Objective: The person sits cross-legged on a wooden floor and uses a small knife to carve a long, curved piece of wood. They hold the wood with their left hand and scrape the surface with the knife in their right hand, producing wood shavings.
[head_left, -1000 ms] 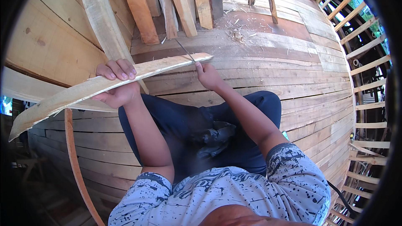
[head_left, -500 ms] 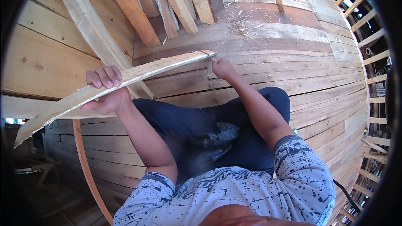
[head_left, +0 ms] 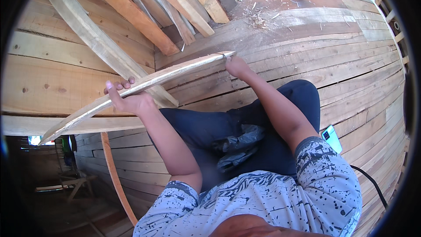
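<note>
A long, curved strip of pale wood point(head_left: 175, 73) stretches across in front of me, its left end lower and nearer. My left hand point(head_left: 133, 99) is closed around it left of the middle, with the thumb up along the near edge and the fingertips showing over the far side. At the strip's right end, my right hand point(head_left: 238, 67) is closed on the tip, just beside a small dark mark or band on the wood. My right fingertips are partly hidden. A crumpled dark plastic bag point(head_left: 239, 145) lies in my lap between my legs.
Timber pieces point(head_left: 131, 13) lean at the far left beside a curved beam point(head_left: 94, 30) and a plank wall point(head_left: 48, 70). Wood shavings point(head_left: 263, 17) lie on the plank floor point(head_left: 307, 55). A phone point(head_left: 332, 139) and a black cable point(head_left: 372, 182) are at my right.
The wood strip has rolled, showing more of its narrow edge. My left hand has turned and shifted its grip, its thumb now on the near edge. The view has swung, bringing the phone into sight.
</note>
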Motion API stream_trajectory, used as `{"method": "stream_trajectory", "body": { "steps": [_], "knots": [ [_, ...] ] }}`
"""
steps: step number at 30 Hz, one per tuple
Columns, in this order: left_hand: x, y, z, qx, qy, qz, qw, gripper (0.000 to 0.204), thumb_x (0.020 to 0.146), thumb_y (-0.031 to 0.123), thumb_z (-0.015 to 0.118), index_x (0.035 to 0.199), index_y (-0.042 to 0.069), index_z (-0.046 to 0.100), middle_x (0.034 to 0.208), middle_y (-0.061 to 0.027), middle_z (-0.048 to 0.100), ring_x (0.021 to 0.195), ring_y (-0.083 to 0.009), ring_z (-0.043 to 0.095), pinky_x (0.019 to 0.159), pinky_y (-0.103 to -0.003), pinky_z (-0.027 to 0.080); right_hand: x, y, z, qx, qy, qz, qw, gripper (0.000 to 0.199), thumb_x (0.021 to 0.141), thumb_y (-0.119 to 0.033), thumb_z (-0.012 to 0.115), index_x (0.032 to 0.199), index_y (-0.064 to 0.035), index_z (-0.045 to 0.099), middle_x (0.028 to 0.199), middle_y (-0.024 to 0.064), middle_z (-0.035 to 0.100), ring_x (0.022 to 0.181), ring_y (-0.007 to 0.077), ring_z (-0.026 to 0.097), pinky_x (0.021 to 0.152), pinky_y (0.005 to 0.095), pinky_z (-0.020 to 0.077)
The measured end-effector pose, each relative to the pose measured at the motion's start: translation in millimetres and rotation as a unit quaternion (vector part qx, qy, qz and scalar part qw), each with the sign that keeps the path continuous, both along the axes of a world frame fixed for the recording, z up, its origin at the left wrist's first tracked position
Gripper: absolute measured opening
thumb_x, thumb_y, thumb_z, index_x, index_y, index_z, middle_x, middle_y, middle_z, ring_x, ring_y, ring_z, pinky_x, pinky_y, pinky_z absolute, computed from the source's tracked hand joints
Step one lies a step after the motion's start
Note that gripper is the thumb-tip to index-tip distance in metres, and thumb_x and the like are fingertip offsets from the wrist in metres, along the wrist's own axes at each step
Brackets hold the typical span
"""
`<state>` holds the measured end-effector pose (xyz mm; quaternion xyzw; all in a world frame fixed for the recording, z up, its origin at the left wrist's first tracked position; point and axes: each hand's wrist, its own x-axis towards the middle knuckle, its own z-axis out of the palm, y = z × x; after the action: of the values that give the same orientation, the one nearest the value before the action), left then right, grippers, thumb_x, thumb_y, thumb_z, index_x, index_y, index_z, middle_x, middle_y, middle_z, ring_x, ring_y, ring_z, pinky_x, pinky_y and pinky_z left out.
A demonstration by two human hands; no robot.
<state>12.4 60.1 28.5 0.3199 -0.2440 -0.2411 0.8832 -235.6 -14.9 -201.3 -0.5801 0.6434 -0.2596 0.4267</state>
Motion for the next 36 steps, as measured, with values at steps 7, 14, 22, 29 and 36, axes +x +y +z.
{"method": "stream_trajectory", "body": {
  "steps": [7, 14, 22, 29, 36],
  "knots": [
    [-53.8, -51.0, 15.9, -0.119, -0.131, -0.061, 0.982, 0.037, 0.072, 0.009, 0.055, 0.108, 0.007, 0.044, 0.074, -0.0070, 0.050, 0.069, -0.0184, 0.051, 0.063, -0.033, 0.046, 38.5, 43.3, 75.4, -0.038, -0.080, -0.012, 0.996, 0.052, 0.100, -0.032, 0.037, 0.093, 0.0114, 0.064, 0.094, 0.0341, 0.064, 0.096, 0.0497, 0.061, 0.087, 0.0532, 0.0466],
    [-90.2, -89.6, 41.1, -0.136, -0.184, -0.145, 0.963, 0.028, 0.070, 0.004, 0.052, 0.097, 0.007, 0.045, 0.067, -0.0070, 0.044, 0.055, -0.0168, 0.043, 0.053, -0.032, 0.042, -4.1, 6.9, 13.2, 0.024, -0.095, -0.058, 0.993, 0.052, 0.101, -0.032, 0.035, 0.095, 0.0106, 0.064, 0.096, 0.0334, 0.064, 0.096, 0.0482, 0.062, 0.086, 0.0523, 0.0477],
    [-118.7, -112.5, 58.6, -0.098, -0.207, -0.157, 0.961, 0.021, 0.069, 0.005, 0.049, 0.089, 0.005, 0.042, 0.068, -0.0070, 0.041, 0.057, -0.0170, 0.040, 0.057, -0.034, 0.039, -8.6, 6.7, 27.1, 0.077, -0.184, -0.076, 0.977, 0.050, 0.101, -0.033, 0.034, 0.106, 0.0091, 0.062, 0.102, 0.0341, 0.063, 0.094, 0.0486, 0.063, 0.085, 0.0523, 0.0487],
    [-101.5, -129.5, 57.2, -0.078, -0.182, -0.104, 0.975, 0.029, 0.069, 0.004, 0.050, 0.097, 0.003, 0.042, 0.068, -0.0072, 0.042, 0.053, -0.0155, 0.039, 0.049, -0.032, 0.038, 13.3, 0.0, 72.0, -0.027, -0.135, -0.034, 0.990, 0.051, 0.101, -0.033, 0.035, 0.101, 0.0094, 0.062, 0.097, 0.0330, 0.064, 0.092, 0.0456, 0.064, 0.084, 0.0510, 0.0494],
    [-95.5, -138.3, 52.8, -0.052, -0.196, -0.081, 0.976, 0.033, 0.072, 0.007, 0.050, 0.102, 0.004, 0.038, 0.070, -0.0067, 0.039, 0.058, -0.0168, 0.040, 0.055, -0.034, 0.038, -3.7, -11.0, 21.5, 0.046, -0.148, -0.069, 0.985, 0.051, 0.100, -0.033, 0.038, 0.099, 0.0113, 0.063, 0.097, 0.0357, 0.063, 0.096, 0.0474, 0.062, 0.087, 0.0508, 0.0485]
  ]
}}
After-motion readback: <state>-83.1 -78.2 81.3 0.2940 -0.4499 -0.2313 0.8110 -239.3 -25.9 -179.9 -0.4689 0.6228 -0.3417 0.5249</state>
